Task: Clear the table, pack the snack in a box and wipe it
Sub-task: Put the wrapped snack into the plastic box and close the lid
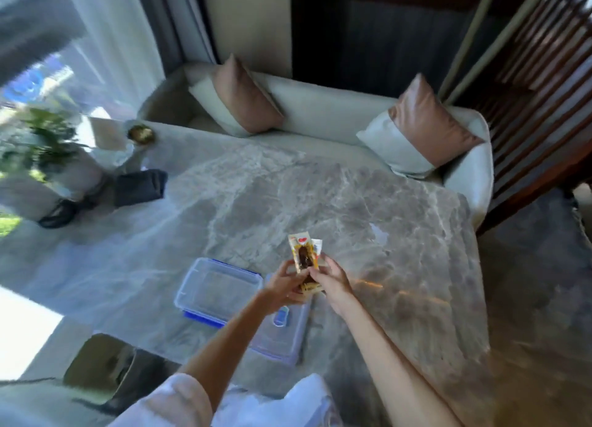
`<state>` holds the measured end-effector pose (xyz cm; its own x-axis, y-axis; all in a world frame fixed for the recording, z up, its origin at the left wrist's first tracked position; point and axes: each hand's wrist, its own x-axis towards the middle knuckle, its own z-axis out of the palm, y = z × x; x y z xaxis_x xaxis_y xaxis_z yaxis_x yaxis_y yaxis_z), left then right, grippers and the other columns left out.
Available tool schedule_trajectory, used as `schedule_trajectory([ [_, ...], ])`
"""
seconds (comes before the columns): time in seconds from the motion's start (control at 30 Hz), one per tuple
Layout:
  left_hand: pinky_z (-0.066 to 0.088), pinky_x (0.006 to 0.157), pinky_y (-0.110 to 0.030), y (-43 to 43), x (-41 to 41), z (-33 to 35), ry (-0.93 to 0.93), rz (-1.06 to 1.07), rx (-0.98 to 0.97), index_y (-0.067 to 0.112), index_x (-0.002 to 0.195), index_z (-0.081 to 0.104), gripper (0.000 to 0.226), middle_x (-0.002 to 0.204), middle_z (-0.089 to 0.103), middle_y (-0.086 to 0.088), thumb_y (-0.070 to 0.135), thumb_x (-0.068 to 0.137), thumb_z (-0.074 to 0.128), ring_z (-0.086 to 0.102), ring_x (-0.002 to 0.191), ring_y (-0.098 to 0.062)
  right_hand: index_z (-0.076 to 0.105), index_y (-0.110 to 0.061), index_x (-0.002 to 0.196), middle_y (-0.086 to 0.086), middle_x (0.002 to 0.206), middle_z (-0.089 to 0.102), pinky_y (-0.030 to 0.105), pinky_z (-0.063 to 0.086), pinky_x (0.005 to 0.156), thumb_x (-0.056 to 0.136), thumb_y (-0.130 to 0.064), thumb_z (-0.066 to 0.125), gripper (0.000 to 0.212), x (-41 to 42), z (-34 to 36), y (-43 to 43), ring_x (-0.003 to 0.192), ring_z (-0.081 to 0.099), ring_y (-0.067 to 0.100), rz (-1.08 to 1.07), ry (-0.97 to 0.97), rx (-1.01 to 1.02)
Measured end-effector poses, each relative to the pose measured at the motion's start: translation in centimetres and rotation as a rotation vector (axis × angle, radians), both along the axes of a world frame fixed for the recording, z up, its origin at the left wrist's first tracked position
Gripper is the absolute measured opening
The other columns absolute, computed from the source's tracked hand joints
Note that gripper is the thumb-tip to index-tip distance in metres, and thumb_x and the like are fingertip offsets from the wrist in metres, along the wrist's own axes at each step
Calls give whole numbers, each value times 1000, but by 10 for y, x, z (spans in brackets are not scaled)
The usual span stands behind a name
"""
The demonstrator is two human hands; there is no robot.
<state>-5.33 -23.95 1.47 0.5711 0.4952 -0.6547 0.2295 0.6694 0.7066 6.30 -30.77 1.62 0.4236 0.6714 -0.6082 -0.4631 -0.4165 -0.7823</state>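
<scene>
White sleeves [179,401] at the bottom edge. Both forearms reach forward and converge over the near part of the marble surface [368,208].

Clear lid [282,343] lies flat on the surface under the left forearm, touching or just beside the clear box [192,285]. The box has blue clips, sits open and stands left of the hands.

Snack packets [303,256] are held above the surface, just right of the box's far corner. Long axis runs near-to-far, top end pointing away from the person, heart-printed end farthest. A white packet peeks out behind the yellow one; exact count unclear.

Left hand [282,287]: palm turned inward, fingers curled round the packets' lower part. Right hand [331,282]: back of hand up, thumb and fingers pinching the same bundle from the right. Both grips closed on the packets.

Farther left, a folded dark cloth [139,186] rests on the surface. Beyond, a pale sofa [323,109] with two cushions [246,96]; blurred plant [48,138] at far left.
</scene>
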Motion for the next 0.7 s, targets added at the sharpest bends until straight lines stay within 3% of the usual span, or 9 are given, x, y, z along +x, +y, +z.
schedule_trajectory([
  [0.07, 49, 45, -23, 34, -37, 18, 10, -14, 109, 19, 121, 46, 32, 88, 65, -8, 8, 93, 57, 61, 58, -14, 53, 1, 131, 21, 109, 66, 28, 51, 76, 93, -1, 56, 38, -21, 13, 30, 81, 63, 20, 174, -44, 60],
  [0.17, 53, 54, -25, 81, -103, 41, 56, -96, 231, 23, 130, 45, 44, 107, 64, -7, 3, 93, 55, 67, 82, -18, 56, -5, 132, 13, 111, 66, 24, 49, 68, 96, -22, 58, 40, -61, 37, 69, 81, 60, 18, 297, -23, 80],
  [0.3, 56, 57, -23, 134, -176, 59, 146, -302, 331, 19, 142, 36, 64, 103, 59, -11, -16, 89, 42, 68, 63, -8, 52, -6, 133, 13, 112, 65, 18, 45, 58, 94, -23, 60, 43, -105, 52, 108, 67, 53, 10, 212, -83, 103],
  [0.4, 55, 65, -19, 167, -212, 70, 106, -451, 358, 26, 141, 34, 73, 103, 61, -8, -11, 80, 46, 65, 70, -7, 58, 4, 125, 12, 95, 64, 14, 48, 51, 91, -13, 64, 38, -137, 56, 131, 59, 54, 10, 254, -121, 71],
  [0.47, 53, 65, -17, 181, -221, 71, 79, -458, 371, 25, 135, 43, 63, 100, 65, -7, -11, 84, 49, 64, 71, -7, 57, 10, 122, 15, 91, 63, 13, 48, 47, 89, -2, 64, 35, -146, 53, 137, 54, 55, 9, 205, -110, 59],
  [0.57, 49, 66, -24, 204, -238, 55, 62, -298, 358, 5, 115, 59, 30, 91, 61, -15, -9, 89, 55, 59, 71, -18, 55, 10, 122, 10, 83, 62, 14, 47, 47, 89, 4, 61, 34, -161, 39, 142, 61, 53, 15, 71, -27, 62],
  [0.7, 54, 73, -26, 212, -250, 32, 16, -270, 235, -4, 116, 58, 38, 88, 62, -13, -17, 80, 59, 62, 75, -19, 55, 5, 123, 9, 89, 63, 15, 52, 54, 89, 7, 59, 35, -177, 12, 131, 71, 56, 15, -103, 68, 28],
])
